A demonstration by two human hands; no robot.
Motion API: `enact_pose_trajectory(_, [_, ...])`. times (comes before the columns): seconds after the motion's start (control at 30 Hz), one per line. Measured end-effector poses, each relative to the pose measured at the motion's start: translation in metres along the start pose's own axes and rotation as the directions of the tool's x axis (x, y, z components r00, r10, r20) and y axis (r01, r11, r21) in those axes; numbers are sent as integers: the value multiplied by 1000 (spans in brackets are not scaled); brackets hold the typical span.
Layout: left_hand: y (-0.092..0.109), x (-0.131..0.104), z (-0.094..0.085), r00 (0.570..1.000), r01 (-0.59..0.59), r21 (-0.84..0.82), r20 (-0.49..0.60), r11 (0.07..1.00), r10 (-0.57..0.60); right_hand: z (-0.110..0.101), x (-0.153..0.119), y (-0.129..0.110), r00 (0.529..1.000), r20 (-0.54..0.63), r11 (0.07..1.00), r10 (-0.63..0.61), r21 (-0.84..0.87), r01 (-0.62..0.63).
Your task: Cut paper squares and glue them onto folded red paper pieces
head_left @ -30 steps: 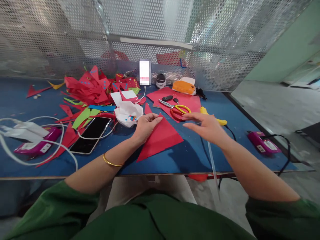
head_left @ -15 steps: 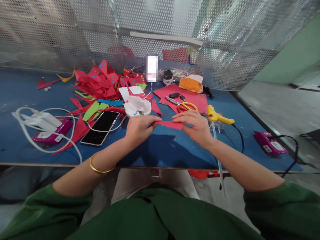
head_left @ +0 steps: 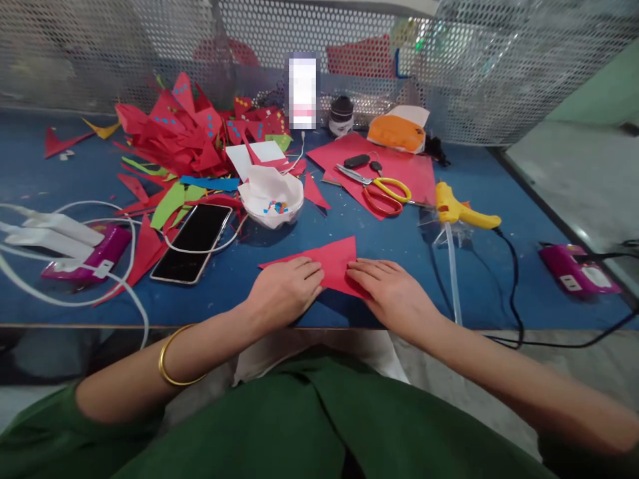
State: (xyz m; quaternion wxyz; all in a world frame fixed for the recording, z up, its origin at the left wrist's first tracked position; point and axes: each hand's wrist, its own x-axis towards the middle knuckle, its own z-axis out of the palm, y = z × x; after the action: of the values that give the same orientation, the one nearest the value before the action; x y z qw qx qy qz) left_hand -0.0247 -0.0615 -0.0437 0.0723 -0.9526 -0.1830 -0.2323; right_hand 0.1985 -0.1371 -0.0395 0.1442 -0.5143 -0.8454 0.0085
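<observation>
A piece of red paper [head_left: 337,261], in a pointed, triangular shape, is between my two hands close to the table's front edge. My left hand [head_left: 289,287] is closed on its left lower part, fingers bent over the paper and thumb hidden. On the right side my right hand [head_left: 394,286] holds the paper's edge, its fingers together on top and its thumb out of sight. Just beyond the hands stands a white paper bowl [head_left: 269,199] with small coloured bits in it. Scissors [head_left: 379,186] with yellow and red handles lie on red sheets [head_left: 422,169].
Red paper cutouts [head_left: 184,133] are heaped at back left. A phone [head_left: 192,243], white cables and a purple power strip [head_left: 112,253] lie on the left. To the right are a yellow glue gun [head_left: 464,209] and another purple power strip [head_left: 579,269]. Perforated mesh stands behind.
The red paper has come down nearer to me, and more of its face shows. Both hands have lowered with it, palms now turned downward. The camera view has tilted down.
</observation>
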Motion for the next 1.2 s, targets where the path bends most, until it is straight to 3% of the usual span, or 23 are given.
enact_pose_trajectory(0.13, [-2, 1, -1, 998, 67, -91, -9, 994, -68, 1, 5, -16, 978, -25, 976, 207, 75, -204])
enact_pose_trajectory(0.27, [-1, -2, -3, 979, 202, -205, 29, 958, -201, 13, 7, -25, 898, -162, 894, 409, 268, -359])
enact_pose_trajectory(0.43, [-1, -3, -10, 892, 450, -363, 143, 816, -428, 23, 7, -27, 800, -200, 805, 565, 348, -481])
enact_pose_trajectory(0.57, [-3, -1, -13, 813, 581, -401, 249, 708, -526, 24, 11, -24, 759, -192, 768, 622, 339, -543])
enact_pose_trajectory(0.7, [-4, 2, -13, 761, 649, -345, 308, 679, -571, 25, 17, -21, 722, -206, 746, 660, 290, -599])
enact_pose_trajectory(0.87, [-10, 12, -14, 722, 680, -231, 378, 696, -580, 28, 23, -22, 743, -243, 781, 624, 214, -586])
enact_pose_trajectory(1.03, [-19, 23, -12, 709, 666, -182, 454, 723, -540, 29, 23, -20, 742, -302, 799, 599, 168, -577])
enact_pose_trajectory(1.2, [-21, 26, -7, 731, 645, -185, 434, 742, -527, 24, 26, -16, 736, -304, 793, 605, 149, -591])
